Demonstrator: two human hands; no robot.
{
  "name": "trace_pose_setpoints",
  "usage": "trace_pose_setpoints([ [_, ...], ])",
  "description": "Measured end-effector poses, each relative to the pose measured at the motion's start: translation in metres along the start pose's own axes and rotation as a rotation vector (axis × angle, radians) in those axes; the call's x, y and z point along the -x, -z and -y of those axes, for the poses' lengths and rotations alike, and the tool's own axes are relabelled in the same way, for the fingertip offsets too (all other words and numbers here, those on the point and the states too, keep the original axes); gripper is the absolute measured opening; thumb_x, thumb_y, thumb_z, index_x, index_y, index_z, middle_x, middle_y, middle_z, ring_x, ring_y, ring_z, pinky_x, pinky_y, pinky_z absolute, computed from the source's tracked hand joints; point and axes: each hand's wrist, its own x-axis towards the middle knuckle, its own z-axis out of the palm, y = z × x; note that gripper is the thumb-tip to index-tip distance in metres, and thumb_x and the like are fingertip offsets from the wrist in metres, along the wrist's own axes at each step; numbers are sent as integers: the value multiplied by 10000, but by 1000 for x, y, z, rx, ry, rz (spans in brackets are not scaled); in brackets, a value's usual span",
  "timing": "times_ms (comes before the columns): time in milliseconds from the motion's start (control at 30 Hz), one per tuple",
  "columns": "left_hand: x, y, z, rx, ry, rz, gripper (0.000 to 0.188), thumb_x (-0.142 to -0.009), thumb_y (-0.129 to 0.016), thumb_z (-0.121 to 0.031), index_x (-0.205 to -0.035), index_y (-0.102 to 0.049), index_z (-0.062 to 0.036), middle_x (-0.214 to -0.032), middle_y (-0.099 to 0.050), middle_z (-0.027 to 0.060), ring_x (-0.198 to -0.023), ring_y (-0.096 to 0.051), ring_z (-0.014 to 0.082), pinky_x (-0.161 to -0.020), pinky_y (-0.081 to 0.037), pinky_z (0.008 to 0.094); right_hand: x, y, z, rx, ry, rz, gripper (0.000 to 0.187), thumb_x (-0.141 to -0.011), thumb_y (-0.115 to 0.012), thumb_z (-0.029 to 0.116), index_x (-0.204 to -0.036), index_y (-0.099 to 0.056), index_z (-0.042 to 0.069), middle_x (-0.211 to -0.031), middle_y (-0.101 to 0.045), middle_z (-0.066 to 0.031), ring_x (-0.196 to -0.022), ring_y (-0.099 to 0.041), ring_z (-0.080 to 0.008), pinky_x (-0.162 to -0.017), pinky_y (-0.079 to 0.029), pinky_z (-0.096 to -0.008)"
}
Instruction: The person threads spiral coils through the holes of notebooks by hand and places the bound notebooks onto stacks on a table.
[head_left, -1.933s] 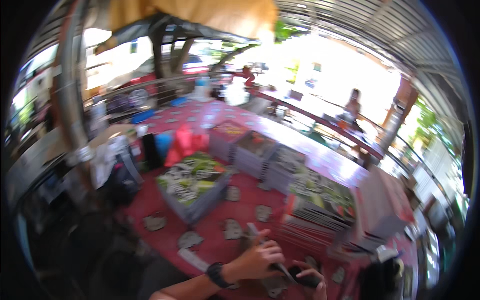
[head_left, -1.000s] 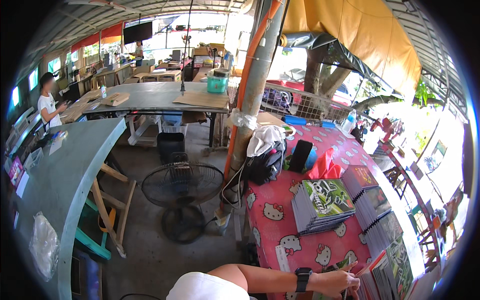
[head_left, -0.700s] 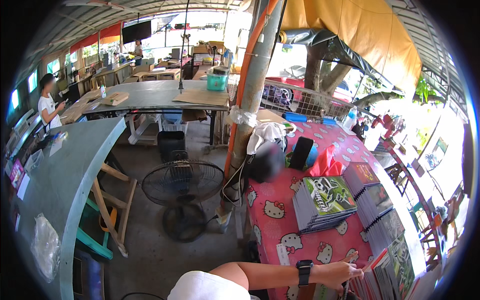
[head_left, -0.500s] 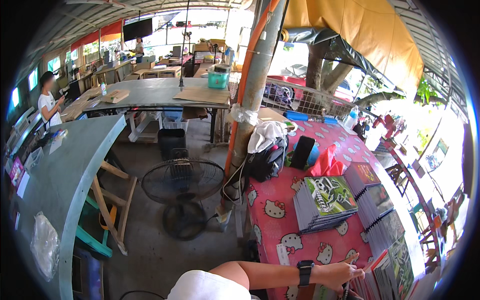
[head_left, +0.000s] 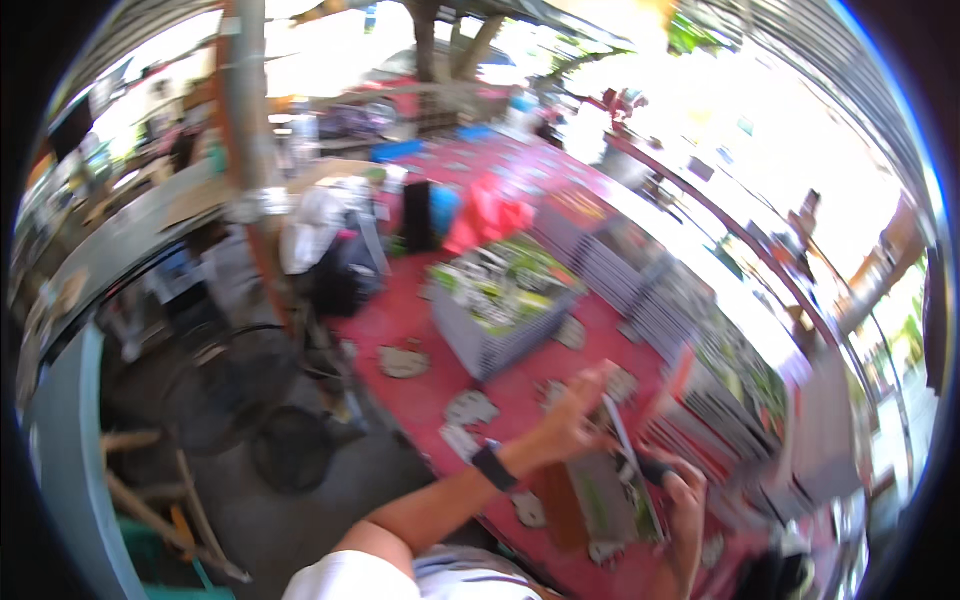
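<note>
At the near edge of the pink table, a thin spiral notebook (head_left: 622, 490) stands tilted between my hands, blurred by motion. My left hand (head_left: 570, 420), with a dark watch on its wrist, grips the notebook's upper left part, index finger stretched out. On its right side, my right hand (head_left: 685, 490) is closed around the edge; a dark patch by its fingertips is too smeared to name. Right of the hands stands a group of red-edged notebooks (head_left: 690, 420). Beyond lies a neat stack of notebooks (head_left: 505, 300) with green, black and white covers.
More notebook stacks (head_left: 625, 265) line the table's right side. A dark bag (head_left: 345, 275), a phone-like black slab (head_left: 418, 215) and red plastic (head_left: 487, 218) sit farther back on the pink cloth (head_left: 400, 330). A fan (head_left: 290, 445) stands on the floor left, near a post (head_left: 243, 110).
My view has swung right and down. Both hands now hold a notebook raised off the table; before, my left hand was reaching to the red-edged notebooks at the right.
</note>
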Motion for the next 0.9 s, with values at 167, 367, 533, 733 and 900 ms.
trace_pose_setpoints([
  [167, 17, -32, 8, 613, 425, 107, 667, -734, -755, -191, -1310, -448, -51, -1054, -566, 50, -904, -539, 101, -766, -465, 254, 4, 1, 13, -187, 113, 28, 534, -736, -641, 439, -932, -632, -58, -1107, -601, -182, -1062, -552, -239, -944, -387, -360],
  [367, 12, -31, -10, 551, 411, 101, 563, -766, -710, -99, -1287, -495, -82, -961, -529, 6, -871, -508, 78, -745, -444, 232, 5, 17, -3, 13, -21, -74, 421, -764, -669, 311, -995, -624, -39, -1142, -591, -159, -1057, -546, -208, -922, -402, -327],
  [533, 12, -30, -13, 594, 358, 49, 536, -787, -686, -81, -1289, -498, -88, -986, -530, 7, -878, -505, 90, -749, -430, 226, 0, 17, -27, 241, -145, -94, 445, -786, -646, 356, -982, -623, -44, -1157, -582, -165, -1051, -549, -208, -932, -397, -319],
  [733, 11, -24, -11, 643, 460, 132, 467, -833, -630, -62, -1283, -505, -88, -967, -465, 0, -865, -462, 76, -748, -409, 203, -9, 8, -12, -300, 112, 89, 356, -809, -637, 261, -1008, -618, -33, -1151, -591, -152, -1048, -548, -189, -923, -407, -322],
  [900, 8, -21, -16, 630, 494, 172, 435, -853, -590, -32, -1278, -508, -84, -950, -435, -8, -879, -435, 61, -748, -405, 202, -15, 3, -12, -165, 45, 29, 357, -813, -605, 246, -1019, -612, -45, -1163, -584, -158, -1059, -537, -197, -947, -384, -329],
])
